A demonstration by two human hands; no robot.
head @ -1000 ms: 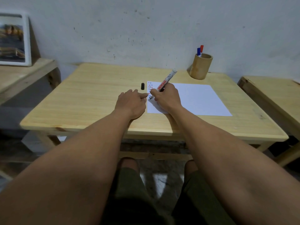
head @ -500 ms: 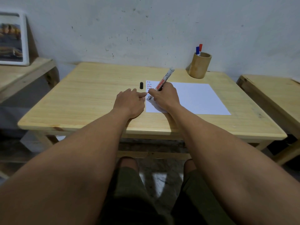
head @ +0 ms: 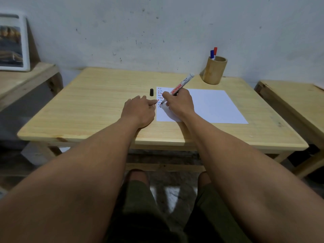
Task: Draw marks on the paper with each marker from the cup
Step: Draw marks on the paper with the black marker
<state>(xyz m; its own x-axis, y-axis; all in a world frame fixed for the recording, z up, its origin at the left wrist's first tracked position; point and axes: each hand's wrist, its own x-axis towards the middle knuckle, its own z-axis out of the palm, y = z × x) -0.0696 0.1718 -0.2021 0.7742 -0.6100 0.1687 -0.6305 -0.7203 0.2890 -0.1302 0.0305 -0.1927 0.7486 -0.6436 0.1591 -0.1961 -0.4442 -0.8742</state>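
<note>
My right hand (head: 178, 104) grips the marker (head: 181, 84), tip on the paper (head: 210, 106); my left hand (head: 139, 111), fingers loosely curled at nine o'clock, pins the sheet steady.

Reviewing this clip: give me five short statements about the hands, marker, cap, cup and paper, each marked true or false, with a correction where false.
1. The right hand holds a marker with its tip down at the paper. True.
2. The black cap sits on the marker's tip. False: it stands on the table, just left of the paper.
3. The cup is empty. False: a blue-capped marker and a red-capped marker stand in it.
4. The left hand rests on the table beside the paper's left edge, holding nothing. True.
5. The coloured marks fill the paper's right half. False: they run down its left edge; the rest is blank.
</note>
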